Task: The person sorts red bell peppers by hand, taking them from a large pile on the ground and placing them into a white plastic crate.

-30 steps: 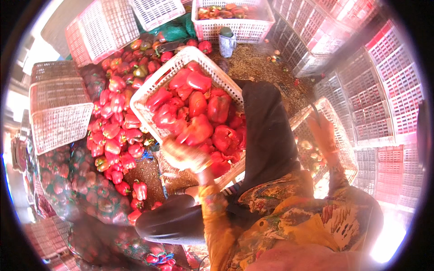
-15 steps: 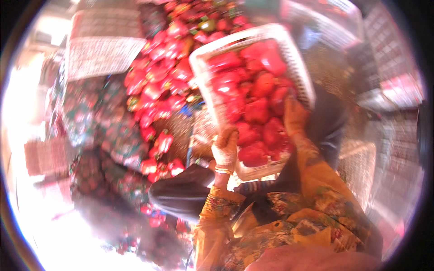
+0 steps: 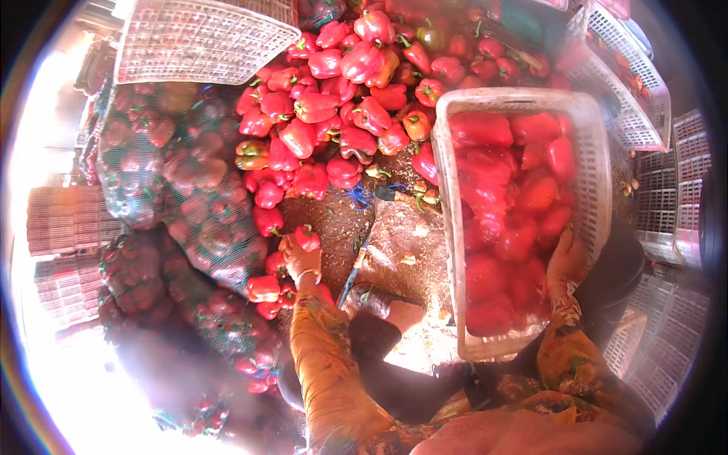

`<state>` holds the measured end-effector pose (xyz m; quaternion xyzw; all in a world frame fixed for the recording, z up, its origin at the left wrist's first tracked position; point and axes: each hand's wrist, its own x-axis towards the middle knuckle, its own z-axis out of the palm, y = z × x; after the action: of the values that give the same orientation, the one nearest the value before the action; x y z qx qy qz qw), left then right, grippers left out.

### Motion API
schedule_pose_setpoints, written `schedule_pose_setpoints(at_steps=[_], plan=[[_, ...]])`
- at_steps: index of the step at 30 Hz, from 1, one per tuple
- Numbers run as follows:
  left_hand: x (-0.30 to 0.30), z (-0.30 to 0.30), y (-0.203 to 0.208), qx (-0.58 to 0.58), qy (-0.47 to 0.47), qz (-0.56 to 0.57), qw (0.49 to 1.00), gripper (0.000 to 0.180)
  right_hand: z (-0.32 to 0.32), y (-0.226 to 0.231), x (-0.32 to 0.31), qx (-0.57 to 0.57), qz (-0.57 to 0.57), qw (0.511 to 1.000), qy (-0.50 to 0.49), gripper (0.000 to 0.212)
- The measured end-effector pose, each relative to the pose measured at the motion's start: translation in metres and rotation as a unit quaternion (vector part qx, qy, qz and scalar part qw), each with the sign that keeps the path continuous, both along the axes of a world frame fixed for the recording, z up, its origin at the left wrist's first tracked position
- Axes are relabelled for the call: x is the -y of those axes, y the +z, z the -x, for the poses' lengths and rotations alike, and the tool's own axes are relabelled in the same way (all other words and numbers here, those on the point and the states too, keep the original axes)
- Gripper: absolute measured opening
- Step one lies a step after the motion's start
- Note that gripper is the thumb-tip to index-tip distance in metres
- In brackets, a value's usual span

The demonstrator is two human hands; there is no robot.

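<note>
A white plastic crate [image 3: 447, 227] full of red bell peppers [image 3: 523, 227] rests in front of me on the right. My right hand [image 3: 567, 262] reaches inside its right part, fingers stretched out against the peppers. To the left, my left hand [image 3: 301, 262] is down at the edge of the loose pile, its fingers closed around a red bell pepper [image 3: 306, 238]. More loose peppers [image 3: 264, 289] lie right beside that hand. The big heap of red peppers [image 3: 334, 106], a few partly green or orange, spreads beyond it.
Filled green mesh sacks [image 3: 205, 197] line the left side. An upturned white crate [image 3: 205, 42] stands at the far left; other crates [image 3: 633, 91] are at the right. A knife-like tool with a dark handle [image 3: 385, 194] and blue string [image 3: 358, 196] lie on the floor.
My left hand has let go of the crate's left side and moved left to the loose peppers. In the picture, the crate now sits farther right and lower; my right hand stays at it.
</note>
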<state>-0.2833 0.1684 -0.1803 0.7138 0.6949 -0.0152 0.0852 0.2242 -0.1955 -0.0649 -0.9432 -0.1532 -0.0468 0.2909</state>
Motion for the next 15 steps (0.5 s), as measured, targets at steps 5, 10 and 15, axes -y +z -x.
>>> schedule_pose_setpoints(at_steps=[5, 10, 15], plan=[[-0.052, -0.002, -0.01, 0.0, -0.032, 0.189, 0.982, 0.123, -0.002, 0.004, 0.007, 0.034, -0.011, 0.999, -0.019, 0.051], [-0.035, 0.016, -0.021, 0.063, 0.063, 0.196, 0.977, 0.112, 0.008, 0.006, -0.004, 0.059, -0.019, 0.998, 0.006, 0.05], [0.032, -0.044, -0.026, 0.209, 0.122, 0.139, 0.96, 0.087, 0.006, 0.006, 0.009, 0.058, 0.055, 0.996, -0.042, 0.042]])
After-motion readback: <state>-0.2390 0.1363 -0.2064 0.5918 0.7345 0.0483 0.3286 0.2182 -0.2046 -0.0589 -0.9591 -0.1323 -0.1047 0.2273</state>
